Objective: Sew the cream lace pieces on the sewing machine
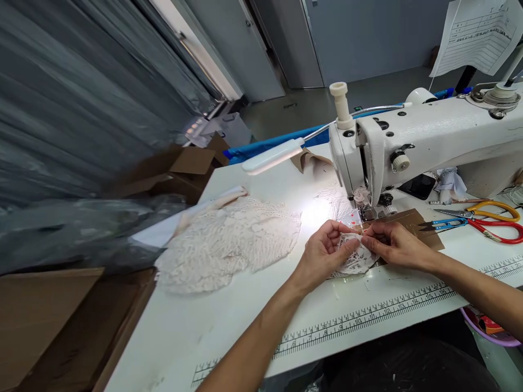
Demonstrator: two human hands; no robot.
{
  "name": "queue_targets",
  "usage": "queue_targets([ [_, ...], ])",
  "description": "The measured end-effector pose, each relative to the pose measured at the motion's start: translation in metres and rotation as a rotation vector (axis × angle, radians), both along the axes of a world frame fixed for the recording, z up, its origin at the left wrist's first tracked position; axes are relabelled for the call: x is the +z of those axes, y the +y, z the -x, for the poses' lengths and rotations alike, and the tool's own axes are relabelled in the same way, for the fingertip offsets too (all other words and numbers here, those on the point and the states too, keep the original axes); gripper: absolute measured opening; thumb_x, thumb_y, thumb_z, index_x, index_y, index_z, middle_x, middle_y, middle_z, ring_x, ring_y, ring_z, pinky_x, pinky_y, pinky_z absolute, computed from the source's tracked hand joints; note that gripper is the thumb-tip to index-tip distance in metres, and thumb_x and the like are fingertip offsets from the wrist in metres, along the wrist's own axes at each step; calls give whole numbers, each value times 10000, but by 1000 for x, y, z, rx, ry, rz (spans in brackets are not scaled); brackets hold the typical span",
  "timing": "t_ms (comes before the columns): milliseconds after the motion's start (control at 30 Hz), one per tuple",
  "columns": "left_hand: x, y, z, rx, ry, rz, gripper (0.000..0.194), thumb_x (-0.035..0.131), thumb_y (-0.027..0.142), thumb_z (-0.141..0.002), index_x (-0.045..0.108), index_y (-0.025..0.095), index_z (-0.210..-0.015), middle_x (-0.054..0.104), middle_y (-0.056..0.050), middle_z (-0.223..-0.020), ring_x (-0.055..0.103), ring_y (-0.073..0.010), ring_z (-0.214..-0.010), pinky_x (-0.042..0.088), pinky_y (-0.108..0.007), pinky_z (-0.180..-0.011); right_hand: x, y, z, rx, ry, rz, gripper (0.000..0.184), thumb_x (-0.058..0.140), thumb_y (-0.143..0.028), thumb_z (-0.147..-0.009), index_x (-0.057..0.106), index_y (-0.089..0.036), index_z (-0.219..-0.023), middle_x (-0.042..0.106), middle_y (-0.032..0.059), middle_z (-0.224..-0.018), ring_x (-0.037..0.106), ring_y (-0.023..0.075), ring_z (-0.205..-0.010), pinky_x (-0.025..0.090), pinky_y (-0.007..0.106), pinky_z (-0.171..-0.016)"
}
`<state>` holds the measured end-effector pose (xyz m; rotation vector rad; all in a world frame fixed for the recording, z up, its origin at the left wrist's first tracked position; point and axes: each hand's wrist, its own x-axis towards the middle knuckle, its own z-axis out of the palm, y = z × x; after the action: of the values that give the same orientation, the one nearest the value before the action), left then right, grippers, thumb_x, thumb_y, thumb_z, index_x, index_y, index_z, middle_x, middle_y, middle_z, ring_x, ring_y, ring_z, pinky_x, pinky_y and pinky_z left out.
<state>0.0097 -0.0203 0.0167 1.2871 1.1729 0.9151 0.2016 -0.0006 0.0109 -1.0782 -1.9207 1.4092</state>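
Both my hands pinch a small piece of white lace fabric just in front of the sewing machine's needle area. My left hand grips its left edge between thumb and fingers. On the other side my right hand holds the upper right edge, fingers closed. The lace hangs between them over the white table. Right behind the fingertips is the presser foot of the white sewing machine. A brown cardboard piece lies under and beside my right hand.
A heap of white lace lies left on the table. Scissors with red and yellow handles and blue thread snips lie at right. A lit lamp hangs over the table. Cardboard boxes stand at left; a ruler strip runs along the front edge.
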Motion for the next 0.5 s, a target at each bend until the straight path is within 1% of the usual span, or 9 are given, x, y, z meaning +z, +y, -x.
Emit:
queue_targets([
  [33,0,-1,-1,17,8,12,364,781,382,-711,567,170,-915,581,32,-678,440,-52,-479,354,-169,-422,2,-1,1,-13,-22,-5,273,511,-382,-907,583,-154,-774,489,-21,-604,411,86,-550,326,244,-538],
  [100,0,-1,-3,39,26,21,403,803,356,-682,557,175,-944,513,77,-603,395,-39,-446,315,-158,-403,5,-2,1,-49,-78,-39,255,518,-354,-899,608,-151,-773,514,-15,-600,425,89,-552,328,251,-547],
  [233,3,-1,-4,25,13,37,429,807,356,-670,551,177,-964,542,68,-619,472,-62,-497,351,-170,-437,7,-2,1,-130,-139,-123,232,520,-322,-893,656,-146,-828,599,13,-683,450,98,-585,334,270,-578],
  [300,4,-2,-4,16,30,44,424,802,353,-677,555,178,-973,553,62,-622,491,-70,-515,364,-180,-455,6,0,0,-132,-112,-86,251,520,-341,-897,644,-142,-808,578,10,-661,437,96,-574,325,274,-569],
  [367,3,-2,-3,3,54,41,413,792,348,-690,560,180,-987,555,61,-622,494,-73,-522,369,-187,-470,4,2,-1,-123,-58,-5,269,531,-369,-893,621,-141,-783,537,1,-633,421,95,-568,317,272,-554],
  [433,0,-3,-2,-8,83,26,403,782,344,-701,564,182,-999,537,67,-605,476,-71,-510,359,-191,-472,1,3,-2,-124,6,66,271,539,-387,-886,612,-140,-801,522,0,-649,415,96,-581,317,269,-547],
  [500,-5,-3,-1,-23,121,9,390,769,348,-715,573,181,-1008,535,62,-603,464,-73,-504,351,-197,-468,-2,2,-1,-128,70,99,255,558,-391,-870,598,-142,-826,515,1,-671,411,99,-597,322,265,-547],
])
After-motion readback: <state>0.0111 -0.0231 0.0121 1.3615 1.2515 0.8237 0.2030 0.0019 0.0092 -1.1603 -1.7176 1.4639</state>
